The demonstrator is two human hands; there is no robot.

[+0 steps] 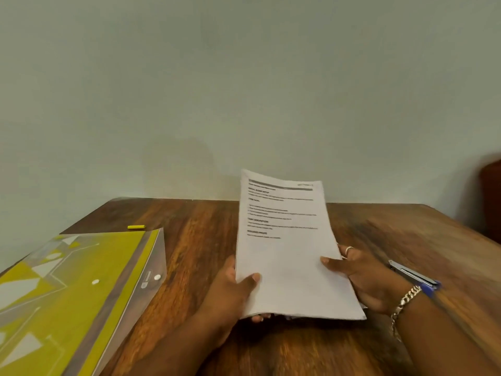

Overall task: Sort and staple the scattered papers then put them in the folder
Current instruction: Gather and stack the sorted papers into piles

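Note:
A stack of white printed papers [287, 240] is held tilted above the wooden table [189, 240], near the middle. My left hand [233, 289] grips its lower left edge, thumb on top and fingers underneath. My right hand [360, 275] grips the right edge the same way, with a ring and a chain bracelet on it. A yellow plastic folder [67, 289] with a snap button lies flat at the left. A blue and silver stapler [414, 275] lies on the table just right of my right hand.
A small yellow stick-shaped object [136, 227] lies beyond the folder's far edge. A plain wall stands right behind the table. A dark brown piece of furniture [490, 196] shows at the right edge.

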